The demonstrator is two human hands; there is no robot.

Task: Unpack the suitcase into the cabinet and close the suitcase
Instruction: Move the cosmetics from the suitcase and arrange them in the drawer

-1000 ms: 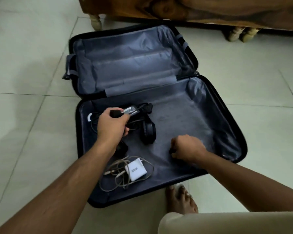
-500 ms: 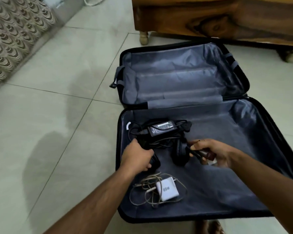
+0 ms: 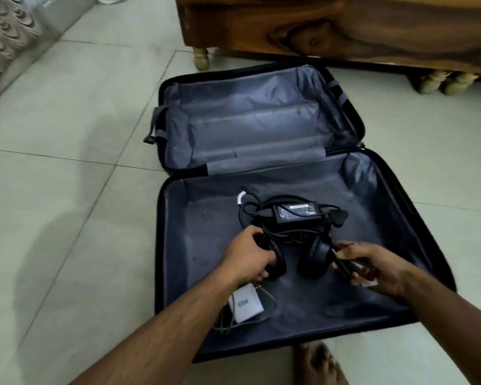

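Note:
A black suitcase point(image 3: 395, 245) with grey lining lies open flat on the tiled floor. In its near half sit black headphones point(image 3: 315, 252), a black power adapter point(image 3: 295, 213) with tangled cables, and a white charger point(image 3: 246, 302) with a beige cord. My left hand point(image 3: 250, 258) grips the left ear cup of the headphones. My right hand point(image 3: 372, 266) holds a small dark object just right of the other ear cup. The far half of the suitcase holds nothing.
A wooden cabinet point(image 3: 345, 26) on short turned legs stands just behind the suitcase. A patterned surface point(image 3: 3, 43) borders the floor at far left. My bare foot point(image 3: 320, 362) rests by the suitcase's near edge.
My left hand let go of the power adapter and moved down onto the headphones. My right hand picked a small dark object off the lining and lifted it. The view shifted left.

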